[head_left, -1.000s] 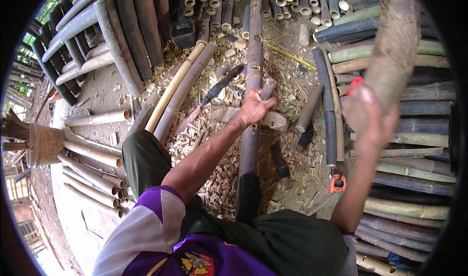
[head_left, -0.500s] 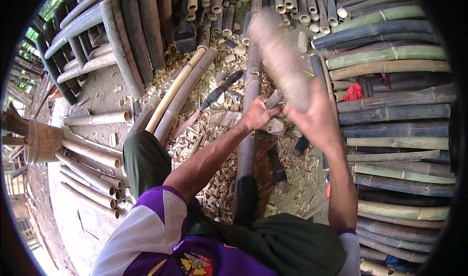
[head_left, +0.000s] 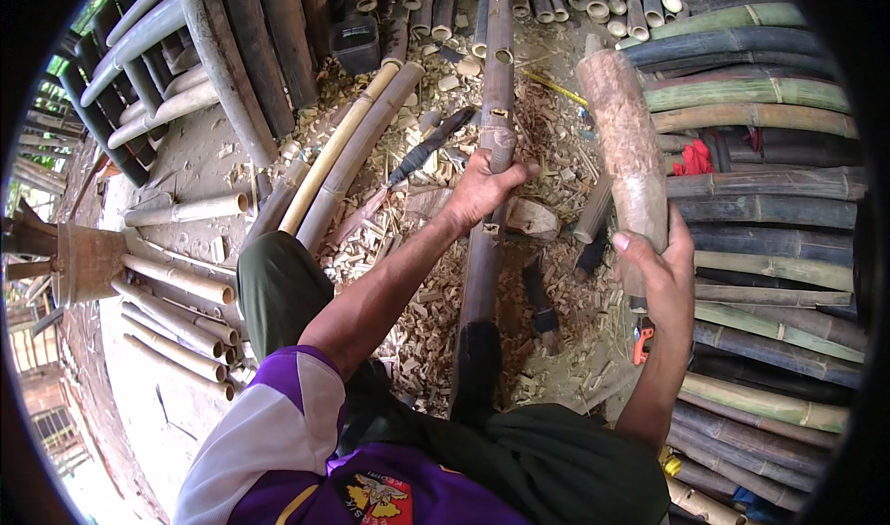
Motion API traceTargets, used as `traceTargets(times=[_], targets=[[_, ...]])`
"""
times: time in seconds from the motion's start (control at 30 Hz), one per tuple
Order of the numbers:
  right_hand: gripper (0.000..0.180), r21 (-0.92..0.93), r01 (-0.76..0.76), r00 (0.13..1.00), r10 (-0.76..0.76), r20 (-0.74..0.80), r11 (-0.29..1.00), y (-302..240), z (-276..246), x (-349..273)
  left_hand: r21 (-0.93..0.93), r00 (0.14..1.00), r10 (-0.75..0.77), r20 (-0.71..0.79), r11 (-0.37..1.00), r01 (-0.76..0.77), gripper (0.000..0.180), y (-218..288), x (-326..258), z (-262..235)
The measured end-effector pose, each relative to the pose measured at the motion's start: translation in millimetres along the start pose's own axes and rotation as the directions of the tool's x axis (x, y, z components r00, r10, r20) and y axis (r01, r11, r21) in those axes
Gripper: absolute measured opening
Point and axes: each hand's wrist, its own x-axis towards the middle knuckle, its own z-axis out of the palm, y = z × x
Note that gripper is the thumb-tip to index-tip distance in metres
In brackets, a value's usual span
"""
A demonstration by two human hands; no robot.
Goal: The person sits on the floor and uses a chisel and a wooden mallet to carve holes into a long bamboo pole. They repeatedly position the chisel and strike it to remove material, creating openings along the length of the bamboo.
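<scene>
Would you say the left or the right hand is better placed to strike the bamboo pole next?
Probably the right hand: it grips the wooden mallet raised beside the bamboo pole, which the left hand steadies.

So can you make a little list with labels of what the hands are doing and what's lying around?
place: ground strewn with chips, poles stacked all round
left hand: grips a long dark bamboo pole that lies away from the person
right hand: holds a thick wooden club raised, apart from the pole
near left hand: a knife on the chips
right side: a red cloth among the stacked poles
</scene>
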Motion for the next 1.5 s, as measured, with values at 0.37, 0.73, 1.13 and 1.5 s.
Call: traceTargets(times=[0.37, 0.73, 1.13, 1.5], targets=[[0.053, 0.055, 0.283, 0.952, -0.274, -0.138, 0.957, -43, 14, -3, 0.195, 0.988, 0.143, 0.055, 0.969, -0.151, 0.026, -25, 5, 4], [0.058, -0.141, 0.252, 0.966, -0.24, 0.095, 0.957, -7, 41, 7, 0.263, 0.984, 0.148, 0.095, 0.95, -0.168, 0.022, -47, 14, 19], [0.057, 0.045, -0.016, 0.998, 0.019, -0.057, 0.999, 95, 35, -18, 0.121, 0.938, -0.229, -0.26, 0.956, 0.266, 0.024, -70, 19, 6], [0.061, -0.582, -0.4, 0.87, 0.093, -0.485, 0.708, 295, 7, -106, 0.146, 0.844, 0.181, -0.505, 0.982, -0.123, 0.023, -16, 15, 7]])
